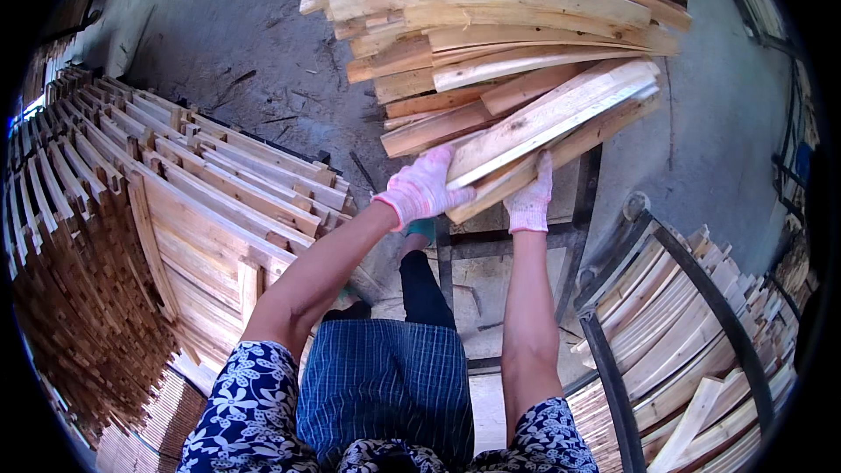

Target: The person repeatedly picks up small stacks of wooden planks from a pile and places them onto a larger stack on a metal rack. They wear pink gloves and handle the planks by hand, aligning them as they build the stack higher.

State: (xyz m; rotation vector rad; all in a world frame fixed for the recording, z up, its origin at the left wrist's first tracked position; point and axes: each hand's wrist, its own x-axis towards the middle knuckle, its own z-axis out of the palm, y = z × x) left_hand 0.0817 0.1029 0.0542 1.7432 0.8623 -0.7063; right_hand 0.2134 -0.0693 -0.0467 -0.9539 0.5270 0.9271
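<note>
Gloved left hand (425, 186) and right hand (531, 197): fingers grip boards (547, 123) slanting toward two o'clock. Plank pile (491, 0) lies at twelve o'clock; stacked slats (206, 228) stand at nine.

From the left of two fisheye cameras on your head, you look steeply down and ahead: your apron (381, 385) sits close at the lower edge, your left hand (420, 187) and right hand (531, 197) at arm's reach mid-view, the floor (254, 17) farther off.
</note>
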